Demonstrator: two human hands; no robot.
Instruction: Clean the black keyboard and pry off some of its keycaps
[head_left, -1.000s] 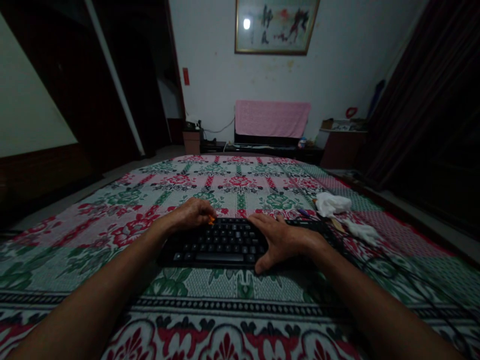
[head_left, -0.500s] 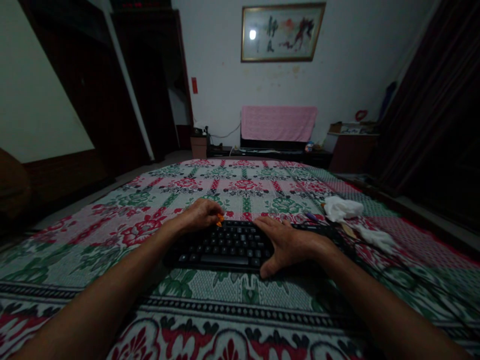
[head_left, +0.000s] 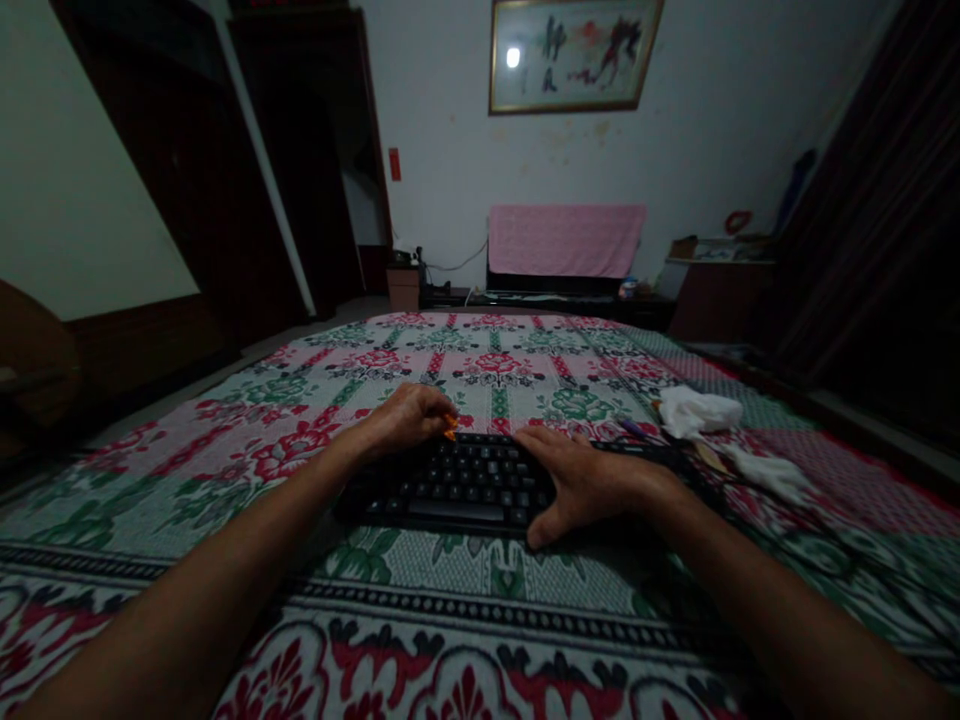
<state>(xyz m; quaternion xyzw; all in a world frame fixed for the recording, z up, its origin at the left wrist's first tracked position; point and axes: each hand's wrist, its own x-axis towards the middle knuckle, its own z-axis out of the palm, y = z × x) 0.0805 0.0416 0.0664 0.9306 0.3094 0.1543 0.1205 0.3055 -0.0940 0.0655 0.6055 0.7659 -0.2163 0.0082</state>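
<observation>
A black keyboard [head_left: 457, 510] lies flat on the patterned bedspread in front of me. My left hand [head_left: 411, 412] is over its far left part, with thumb and fingers pinched on a small orange object [head_left: 451, 430]. Only a bit of that object sticks out, at the keyboard's far edge, and I cannot make out its kind. My right hand [head_left: 574, 480] spans the keyboard right of the middle. Its thumb is at the near edge and its fingers reach the far edge, hiding the keys beneath.
Right of the keyboard lie a crumpled white plastic bag [head_left: 701, 412], a white cloth-like bundle [head_left: 769, 472], a purple item [head_left: 634, 428] and dark cables [head_left: 840, 545]. The floral bedspread [head_left: 495, 370] stretches away towards a low stand with a pink cloth [head_left: 566, 240].
The view has tilted slightly down and left. My left hand keeps its pinch on the orange object with only a slight shift along the far edge; my right hand stays on the keyboard.
</observation>
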